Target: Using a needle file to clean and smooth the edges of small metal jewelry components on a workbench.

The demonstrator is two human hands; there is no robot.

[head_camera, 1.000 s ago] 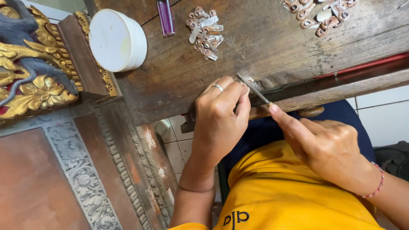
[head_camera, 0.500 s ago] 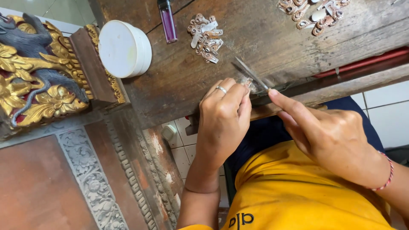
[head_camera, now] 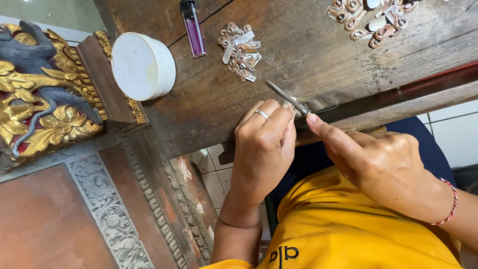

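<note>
Head view: at the bench's (head_camera: 318,55) near edge, the left hand (head_camera: 264,149) is curled tight over a small piece, hidden under its fingers. Right hand (head_camera: 383,167) pinches a thin file (head_camera: 286,97), its tip slanting toward the ornaments (head_camera: 241,50).

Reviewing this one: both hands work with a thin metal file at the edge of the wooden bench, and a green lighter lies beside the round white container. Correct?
Not quite: the head view shows the lighter is purple, not green. The rest holds: left hand and right hand work with the metal file at the wooden bench edge, near the white container.
</note>
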